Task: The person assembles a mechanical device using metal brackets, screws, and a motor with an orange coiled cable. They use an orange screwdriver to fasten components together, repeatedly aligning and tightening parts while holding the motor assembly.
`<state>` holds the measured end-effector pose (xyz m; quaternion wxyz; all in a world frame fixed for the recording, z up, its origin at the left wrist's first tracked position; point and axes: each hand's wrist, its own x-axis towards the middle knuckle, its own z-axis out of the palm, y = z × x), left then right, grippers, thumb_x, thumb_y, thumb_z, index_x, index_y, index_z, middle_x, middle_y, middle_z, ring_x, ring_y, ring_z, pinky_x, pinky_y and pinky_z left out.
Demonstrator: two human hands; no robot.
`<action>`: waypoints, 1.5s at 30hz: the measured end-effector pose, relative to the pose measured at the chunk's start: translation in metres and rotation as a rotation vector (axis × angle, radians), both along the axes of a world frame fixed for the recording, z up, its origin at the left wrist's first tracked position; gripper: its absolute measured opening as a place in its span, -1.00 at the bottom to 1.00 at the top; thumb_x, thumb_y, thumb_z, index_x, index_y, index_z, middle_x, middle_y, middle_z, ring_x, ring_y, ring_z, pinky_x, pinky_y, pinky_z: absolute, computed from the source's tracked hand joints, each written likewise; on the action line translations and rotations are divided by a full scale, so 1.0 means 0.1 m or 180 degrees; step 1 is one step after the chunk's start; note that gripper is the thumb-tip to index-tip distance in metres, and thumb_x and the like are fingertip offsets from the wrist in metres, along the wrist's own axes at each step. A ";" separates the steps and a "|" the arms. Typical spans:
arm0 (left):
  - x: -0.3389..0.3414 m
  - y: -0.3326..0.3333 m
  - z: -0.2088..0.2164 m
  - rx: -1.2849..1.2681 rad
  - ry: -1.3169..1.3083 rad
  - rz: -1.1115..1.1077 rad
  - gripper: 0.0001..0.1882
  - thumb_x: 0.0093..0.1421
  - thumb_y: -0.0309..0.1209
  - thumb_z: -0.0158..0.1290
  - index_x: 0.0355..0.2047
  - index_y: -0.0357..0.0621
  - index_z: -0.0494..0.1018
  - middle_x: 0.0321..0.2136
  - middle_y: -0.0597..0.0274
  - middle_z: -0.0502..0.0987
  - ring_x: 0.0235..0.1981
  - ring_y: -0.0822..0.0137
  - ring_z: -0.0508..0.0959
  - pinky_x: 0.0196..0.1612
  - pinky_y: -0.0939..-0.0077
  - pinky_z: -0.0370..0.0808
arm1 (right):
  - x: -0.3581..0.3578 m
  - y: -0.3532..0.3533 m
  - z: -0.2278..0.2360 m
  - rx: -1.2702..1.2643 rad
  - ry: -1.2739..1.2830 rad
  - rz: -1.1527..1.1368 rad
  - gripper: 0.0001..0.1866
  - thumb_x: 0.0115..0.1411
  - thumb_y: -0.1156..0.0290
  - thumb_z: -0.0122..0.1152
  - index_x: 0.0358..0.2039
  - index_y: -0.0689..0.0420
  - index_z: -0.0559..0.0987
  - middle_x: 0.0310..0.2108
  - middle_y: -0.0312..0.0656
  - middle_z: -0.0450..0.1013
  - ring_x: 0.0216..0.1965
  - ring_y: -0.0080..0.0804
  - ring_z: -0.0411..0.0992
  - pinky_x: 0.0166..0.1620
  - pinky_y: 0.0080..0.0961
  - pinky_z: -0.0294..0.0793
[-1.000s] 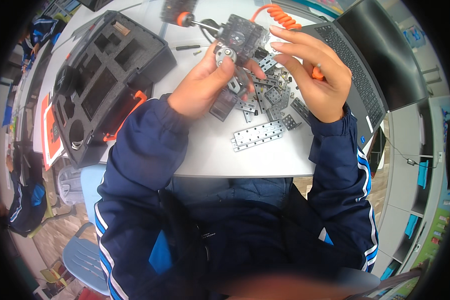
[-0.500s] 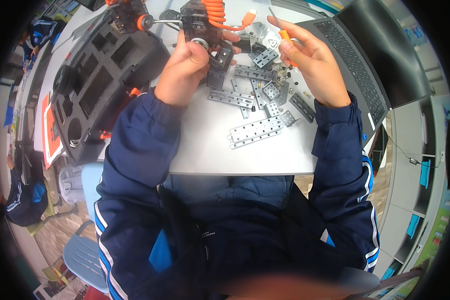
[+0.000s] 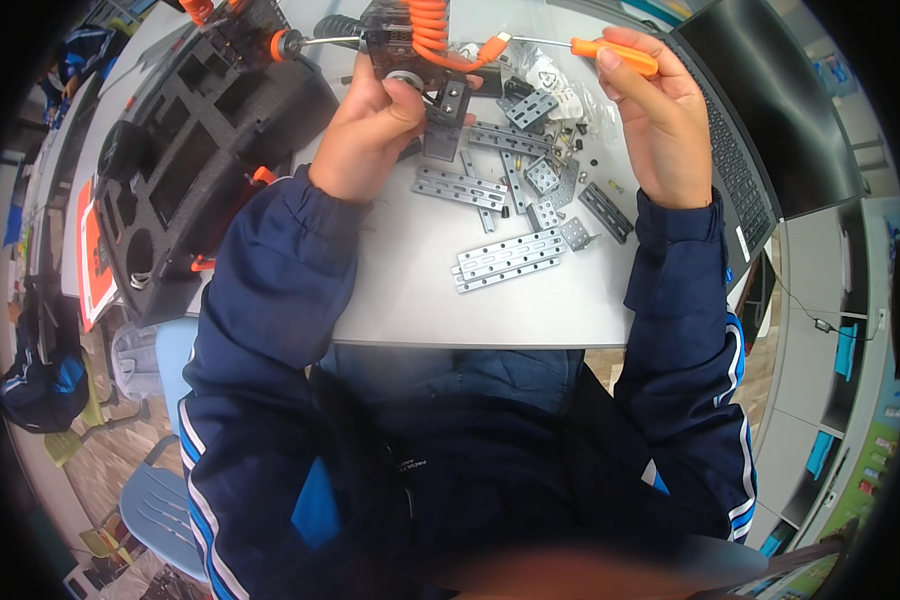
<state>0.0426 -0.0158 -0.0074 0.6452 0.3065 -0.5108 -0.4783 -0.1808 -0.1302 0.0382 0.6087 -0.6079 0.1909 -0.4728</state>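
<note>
My left hand (image 3: pixel 362 135) is closed around a dark mechanical assembly (image 3: pixel 444 118), raised over the far part of the table. An orange coiled cable (image 3: pixel 429 28) hangs across its top, and the cable's plug (image 3: pixel 492 47) sticks out to the right. A metal rod (image 3: pixel 330 41) runs left from the assembly to a dark part with an orange ring (image 3: pixel 283 44). My right hand (image 3: pixel 670 120) grips an orange-handled screwdriver (image 3: pixel 625 56) between thumb and fingers. Its shaft points left, and the tip appears beside the plug; I cannot tell whether they touch.
Perforated metal beams (image 3: pixel 508 258), brackets (image 3: pixel 542 178) and small screws lie across the white table (image 3: pixel 400 300). Clear plastic bags (image 3: pixel 560 85) sit behind them. An open black foam-lined case (image 3: pixel 185 175) stands at left, a laptop (image 3: pixel 740 150) at right. A blue chair (image 3: pixel 160 500) is at lower left.
The screwdriver has turned from steeply upright to nearly level, its shaft now pointing left toward the plug. My right hand has shifted slightly right. The left hand keeps its hold on the assembly.
</note>
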 end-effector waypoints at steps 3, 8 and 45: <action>0.02 -0.01 -0.02 0.0055 -0.0177 -0.0157 -0.46 0.33 -0.21 -0.14 0.20 -0.17 0.00 0.08 -0.09 0.33 0.08 0.00 0.40 0.09 -0.01 0.42 | -0.01 -0.01 -0.01 -0.0120 0.0128 -0.0199 -0.70 0.18 0.51 0.21 -0.08 0.31 0.48 -0.22 -0.12 0.49 -0.30 -0.59 0.36 -0.17 -0.65 0.33; -0.04 -0.01 -0.07 -0.0071 -0.0176 -0.0201 -0.40 0.31 -0.10 -0.11 0.19 -0.20 0.04 0.03 -0.11 0.37 0.00 0.04 0.47 0.06 0.10 0.44 | 0.05 0.04 -0.01 -0.0578 0.0058 -0.0201 -0.63 0.18 0.51 0.22 -0.01 0.32 0.45 -0.18 -0.07 0.50 -0.20 -0.52 0.43 -0.15 -0.64 0.40; -0.16 0.13 -0.05 0.0052 -0.0741 -0.0404 -0.10 0.20 0.00 0.08 0.31 -0.21 -0.12 0.20 0.14 0.18 0.22 0.31 0.19 0.24 0.36 0.15 | 0.18 0.44 0.01 -0.2043 0.0487 -0.0433 -0.68 0.12 0.68 0.20 -0.07 0.36 0.49 -0.14 -0.05 0.49 -0.18 -0.42 0.49 -0.20 -0.60 0.53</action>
